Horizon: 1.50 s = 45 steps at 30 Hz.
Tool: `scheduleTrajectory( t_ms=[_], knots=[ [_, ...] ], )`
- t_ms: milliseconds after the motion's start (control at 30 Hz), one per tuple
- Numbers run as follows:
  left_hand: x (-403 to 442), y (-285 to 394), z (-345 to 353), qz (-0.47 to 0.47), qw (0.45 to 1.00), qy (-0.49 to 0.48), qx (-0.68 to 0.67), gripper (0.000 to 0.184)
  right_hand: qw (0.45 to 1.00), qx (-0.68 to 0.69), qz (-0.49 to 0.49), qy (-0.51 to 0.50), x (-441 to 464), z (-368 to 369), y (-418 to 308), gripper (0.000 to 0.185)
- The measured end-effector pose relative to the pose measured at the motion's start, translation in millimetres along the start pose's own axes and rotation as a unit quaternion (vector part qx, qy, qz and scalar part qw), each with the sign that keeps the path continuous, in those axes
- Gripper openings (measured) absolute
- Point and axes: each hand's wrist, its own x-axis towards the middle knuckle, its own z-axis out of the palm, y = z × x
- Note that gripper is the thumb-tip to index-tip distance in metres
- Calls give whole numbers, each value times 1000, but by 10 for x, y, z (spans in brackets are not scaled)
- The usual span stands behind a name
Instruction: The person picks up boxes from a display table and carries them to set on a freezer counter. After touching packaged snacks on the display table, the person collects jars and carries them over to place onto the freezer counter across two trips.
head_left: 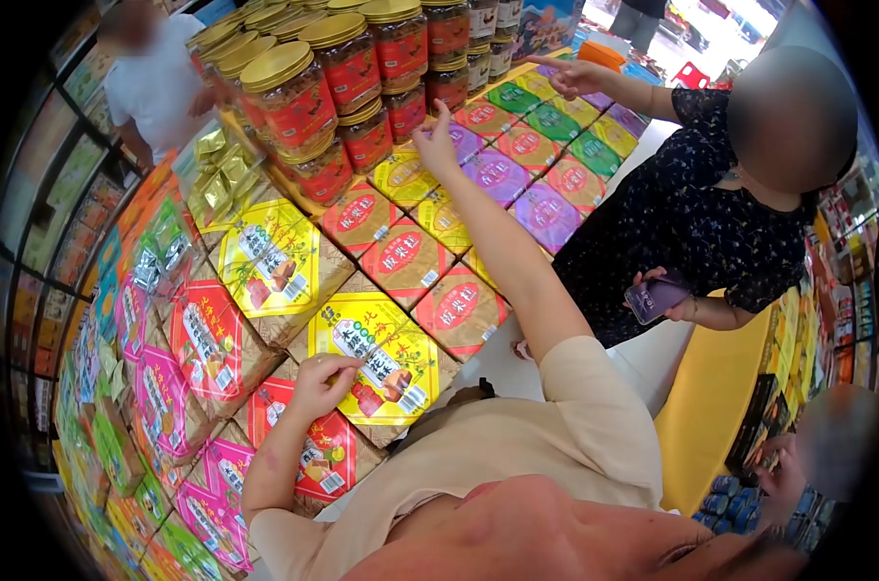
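My left hand (325,385) lies palm down on a package with a yellow label (375,358), its fingers stretched out over the label and nothing in its grasp. Next to that hand is a package with a red label (309,447). Reaching forward, my right hand (437,141) is above the stacked boxes with its index finger extended. It holds nothing and is nearest to a yellow box (404,176) and the jars (366,138) with red labels and gold lids. Red and gold boxes (408,254) lie below my right forearm.
A person in a dark patterned dress (696,184) stands at the right, one arm pointing over the boxes, the other hand holding a purple phone (657,295). Another person in white (154,82) is at the far left. A yellow counter (715,407) stands at the right.
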Motion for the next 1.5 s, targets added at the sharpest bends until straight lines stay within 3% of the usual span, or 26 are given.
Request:
scheduleTrajectory(
  t_ms=[400, 500, 567, 667, 1200, 1500],
  knots=[
    [0, -10, 20, 29, 999, 9, 29, 10, 999, -42, 8, -25, -11, 5, -9, 75],
    [2, 0, 35, 23, 999, 14, 36, 10, 999, -37, 18, -29, 10, 22, 47, 63],
    [6, 17, 36, 21, 999, 17, 39, 10, 988, -121, 22, -93, 74, 49, 216, 47],
    [21, 43, 44, 24, 998, 22, 47, 10, 992, -85, 40, -84, 43, 31, 139, 36],
    [11, 1, 46, 1, 1000, 12, 28, 12, 989, -105, 48, -91, 46, 34, 113, 33],
    [6, -19, 52, 44, 997, 24, 60, 11, 990, -101, 29, -91, -9, 36, 83, 47]
  ],
)
